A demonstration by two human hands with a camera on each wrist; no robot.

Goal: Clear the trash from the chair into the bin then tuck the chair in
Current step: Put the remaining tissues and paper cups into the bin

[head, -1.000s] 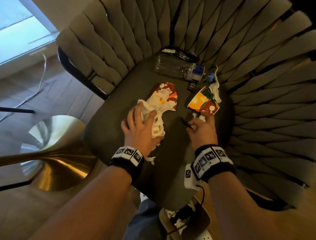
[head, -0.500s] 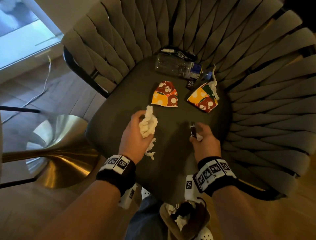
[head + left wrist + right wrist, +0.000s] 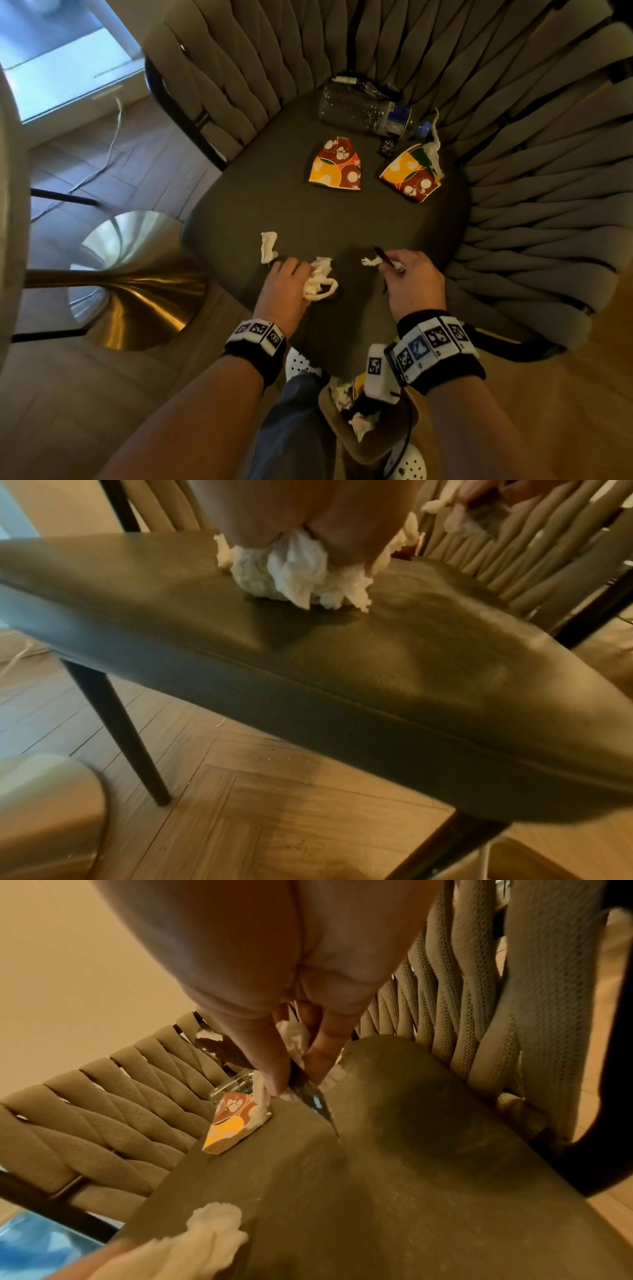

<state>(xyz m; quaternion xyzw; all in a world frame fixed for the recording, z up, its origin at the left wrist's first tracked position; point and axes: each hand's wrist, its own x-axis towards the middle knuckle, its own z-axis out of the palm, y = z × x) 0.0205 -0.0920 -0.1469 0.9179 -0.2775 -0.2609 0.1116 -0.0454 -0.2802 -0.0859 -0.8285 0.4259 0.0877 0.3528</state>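
My left hand (image 3: 294, 277) grips a crumpled white tissue (image 3: 320, 284) (image 3: 291, 574) near the front of the dark chair seat (image 3: 308, 219). My right hand (image 3: 399, 270) pinches a dark wrapper (image 3: 383, 257) (image 3: 313, 1099) together with a small tissue scrap (image 3: 371, 262). A loose tissue piece (image 3: 268, 246) lies left of my left hand. Two flattened paper cups, one (image 3: 337, 164) in the middle and another (image 3: 412, 174) to its right, lie further back. A clear plastic bottle (image 3: 363, 111) rests against the woven backrest. The brown bin (image 3: 373, 431) with trash in it stands on the floor below my right wrist.
A gold table base (image 3: 137, 291) stands left of the chair on the wood floor. A white cable (image 3: 109, 144) runs along the floor at the back left. A small dark wrapper (image 3: 387, 149) lies between the cups, and another wrapper (image 3: 363, 84) behind the bottle.
Both hands have drawn back toward the seat's front edge with their trash. The tissue came off the middle paper cup, and a loose piece now lies on the seat.
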